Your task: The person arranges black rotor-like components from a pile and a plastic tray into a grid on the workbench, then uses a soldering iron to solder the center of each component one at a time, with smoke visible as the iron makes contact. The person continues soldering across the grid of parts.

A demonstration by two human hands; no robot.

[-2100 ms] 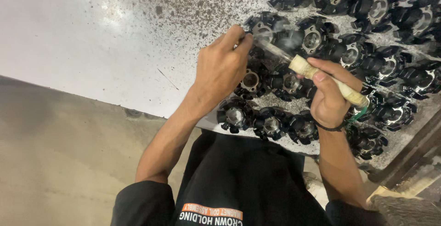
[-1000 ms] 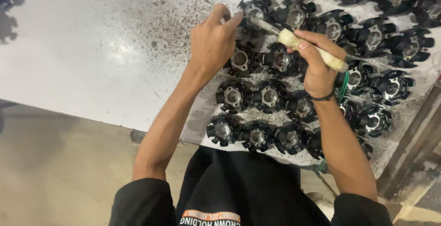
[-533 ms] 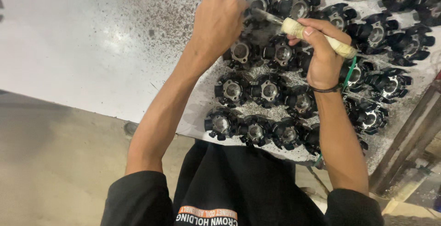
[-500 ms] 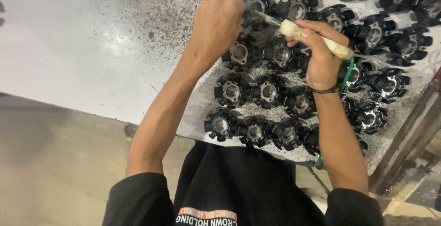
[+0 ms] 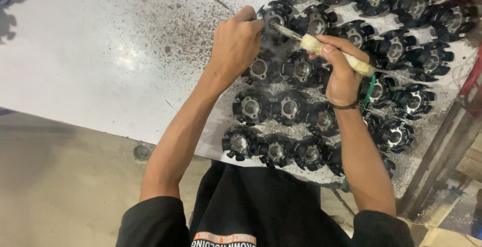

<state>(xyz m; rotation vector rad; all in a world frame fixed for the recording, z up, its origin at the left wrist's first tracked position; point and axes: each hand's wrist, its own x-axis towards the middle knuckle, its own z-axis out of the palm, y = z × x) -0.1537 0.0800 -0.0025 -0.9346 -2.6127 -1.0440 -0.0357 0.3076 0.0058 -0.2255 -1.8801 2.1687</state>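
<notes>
My right hand (image 5: pixel 343 71) grips a soldering iron (image 5: pixel 337 54) with a pale wrapped handle; its metal tip points left onto a black star-shaped part (image 5: pixel 274 17). A faint wisp of smoke rises there. My left hand (image 5: pixel 236 46) is closed, its fingertips pinching something thin at that same part; what it pinches is too small to tell. Several more black parts with round metal centres (image 5: pixel 289 107) lie in rows under and around both hands on the white table (image 5: pixel 100 61).
Dark filings are scattered over the table (image 5: pixel 175 36) left of the parts. The table's near edge (image 5: pixel 125 136) runs diagonally above a grey floor (image 5: pixel 60 187). A green wire (image 5: pixel 370 89) trails from the iron. A metal frame (image 5: pixel 442 151) borders the right side.
The view has drifted, so the table and parts sit lower and more to the left. Both hands stay together at the same part, the iron's tip still on it.
</notes>
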